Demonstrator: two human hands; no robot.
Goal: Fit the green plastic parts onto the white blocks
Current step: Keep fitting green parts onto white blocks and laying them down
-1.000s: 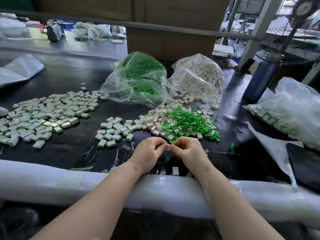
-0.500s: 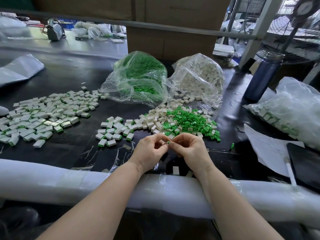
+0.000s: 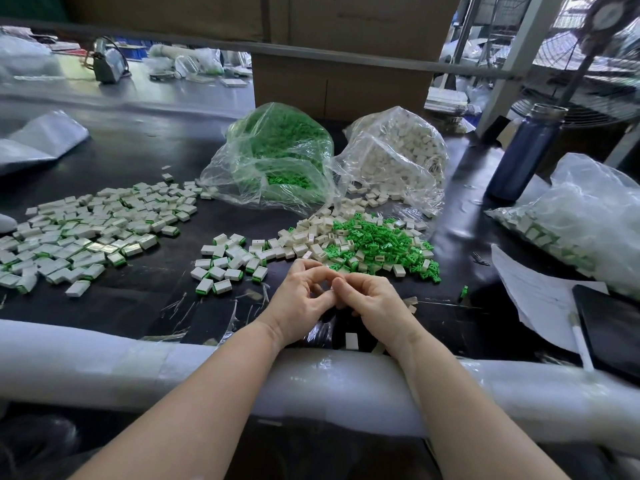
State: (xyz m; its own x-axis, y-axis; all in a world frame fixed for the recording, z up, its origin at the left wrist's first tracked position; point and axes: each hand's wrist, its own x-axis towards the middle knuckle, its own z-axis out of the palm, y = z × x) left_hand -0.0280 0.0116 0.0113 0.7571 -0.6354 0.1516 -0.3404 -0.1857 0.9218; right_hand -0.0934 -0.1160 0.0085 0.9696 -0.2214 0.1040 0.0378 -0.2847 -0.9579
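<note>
Black factory surface (image 3: 145,157), loose small green plastic parts (image 3: 384,242) and white rectangular blocks (image 3: 311,237) heaped at 12 o'clock. Left hand (image 3: 304,299), right hand (image 3: 372,301) now curled tighter together; green tip seen a moment ago gone, pinched piece hidden, likely seated.

blue bottle (image 3: 523,152), papers (image 3: 533,299), tablet (image 3: 613,327)

Left hand (image 3: 304,299) and right hand (image 3: 372,301) meet fingertips; green parts (image 3: 384,242) beyond
</note>
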